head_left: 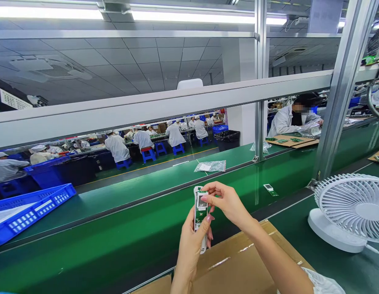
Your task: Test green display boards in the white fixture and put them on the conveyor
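The left hand [189, 241] is clamped around a white handset shell with its green circuit board [200, 210], held upright above the cardboard box [238, 261], while the right hand [228, 200] pinches the board's top; keeping the shell steady would help seating.

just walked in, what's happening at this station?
A person holds a slim white plastic casing with a green circuit board upright in the left hand, while the right hand pinches its top end. Below lies a brown cardboard sheet; a white desk fan stands right, beside the green conveyor belt.
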Demonstrator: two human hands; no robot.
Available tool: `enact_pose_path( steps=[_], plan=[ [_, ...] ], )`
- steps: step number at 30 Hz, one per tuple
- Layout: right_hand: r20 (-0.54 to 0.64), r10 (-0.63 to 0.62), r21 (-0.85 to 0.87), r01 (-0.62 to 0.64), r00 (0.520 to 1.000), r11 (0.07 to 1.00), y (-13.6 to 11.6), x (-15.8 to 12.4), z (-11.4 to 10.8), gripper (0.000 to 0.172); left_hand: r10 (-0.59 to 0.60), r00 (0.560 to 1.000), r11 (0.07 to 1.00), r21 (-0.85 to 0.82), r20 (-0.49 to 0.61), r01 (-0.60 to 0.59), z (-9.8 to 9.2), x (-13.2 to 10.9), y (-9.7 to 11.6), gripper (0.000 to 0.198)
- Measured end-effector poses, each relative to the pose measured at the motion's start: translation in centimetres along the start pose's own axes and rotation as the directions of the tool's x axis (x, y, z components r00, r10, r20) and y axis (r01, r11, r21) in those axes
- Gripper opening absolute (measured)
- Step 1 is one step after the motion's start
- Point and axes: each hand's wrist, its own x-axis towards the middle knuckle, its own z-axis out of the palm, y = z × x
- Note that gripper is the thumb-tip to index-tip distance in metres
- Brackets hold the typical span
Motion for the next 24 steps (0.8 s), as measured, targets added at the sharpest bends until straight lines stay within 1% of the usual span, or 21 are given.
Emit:
enact_pose_path(
  steps=[2, 5, 8, 11, 14, 16, 24],
  plan=[
    [-0.036, -0.064, -0.133, 0.059, 0.997, 0.989, -0.2, -0.2, 0.1, 0.027, 0.012, 1.0, 1.0, -0.022, 0.001, -0.012, 0.1, -0.1, 0.1, 0.05],
    [-0.087, -0.172, -0.368, 0.129, 0.981, 0.921, -0.6, -0.3, 0.0, 0.021, 0.022, 1.0, 0.997, -0.073, -0.007, -0.023, 0.3, -0.2, 0.2, 0.049],
    [-0.039, -0.2, -0.462, 0.16, 0.979, 0.872, -1.0, -0.4, -0.2, 0.023, 0.025, 0.999, 0.993, -0.113, -0.022, -0.028, 0.6, -0.3, 0.2, 0.046],
    [0.048, -0.221, -0.468, 0.217, 0.974, 0.857, -1.4, -0.6, -0.3, 0.027, 0.048, 0.998, 0.99, -0.13, -0.047, -0.054, 0.8, -0.4, 0.4, 0.041],
    [0.103, -0.195, -0.439, 0.221, 0.975, 0.871, -1.8, -0.9, -0.3, 0.036, 0.088, 0.994, 0.985, -0.144, -0.07, -0.098, 1.0, -0.6, 0.6, 0.033],
    [0.13, -0.187, -0.415, 0.224, 0.974, 0.882, -1.9, -1.0, -0.3, 0.04, 0.098, 0.992, 0.982, -0.154, -0.08, -0.11, 1.1, -0.6, 0.6, 0.032],
    [0.152, -0.184, -0.385, 0.23, 0.971, 0.894, -2.1, -1.1, -0.2, 0.041, 0.097, 0.992, 0.975, -0.191, -0.077, -0.11, 1.1, -0.7, 0.5, 0.03]
  ],
)
